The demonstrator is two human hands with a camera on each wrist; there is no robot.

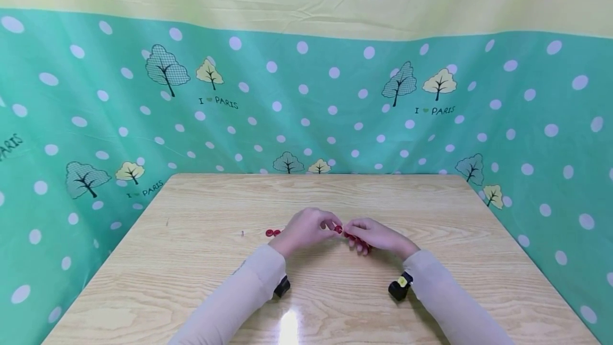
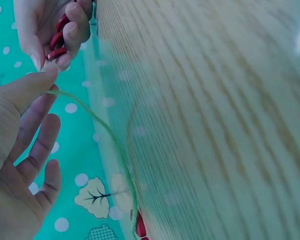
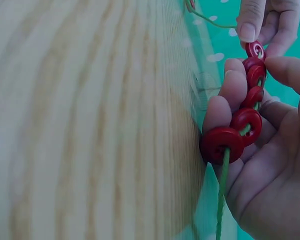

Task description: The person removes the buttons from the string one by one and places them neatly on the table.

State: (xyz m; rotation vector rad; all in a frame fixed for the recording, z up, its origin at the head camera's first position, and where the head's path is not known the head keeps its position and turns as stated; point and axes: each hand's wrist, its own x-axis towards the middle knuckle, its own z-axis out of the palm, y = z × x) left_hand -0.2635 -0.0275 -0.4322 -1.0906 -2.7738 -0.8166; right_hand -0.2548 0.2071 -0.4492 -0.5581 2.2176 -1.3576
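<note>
Thumb and forefinger of my left hand [image 1: 308,228] pinch a red button [image 3: 255,50], seen at the top of the right wrist view. A thin green cord [image 2: 107,129] trails from those fingertips in the left wrist view; the other left fingers are spread loosely. Facing it, my right hand [image 1: 380,237] holds a row of several red buttons [image 3: 246,125] threaded on green cord [image 3: 221,200], which lie along its curled fingers. Its forefinger and thumb are close beside the pinched button. The hands almost meet above the table.
Two red buttons [image 1: 269,233] lie on the wooden table [image 1: 215,196], left of my left hand. A small pale scrap [image 1: 242,233] lies farther left. Behind the table hangs a green dotted curtain [image 1: 330,95]. Black camera straps [image 1: 399,287] are on both wrists.
</note>
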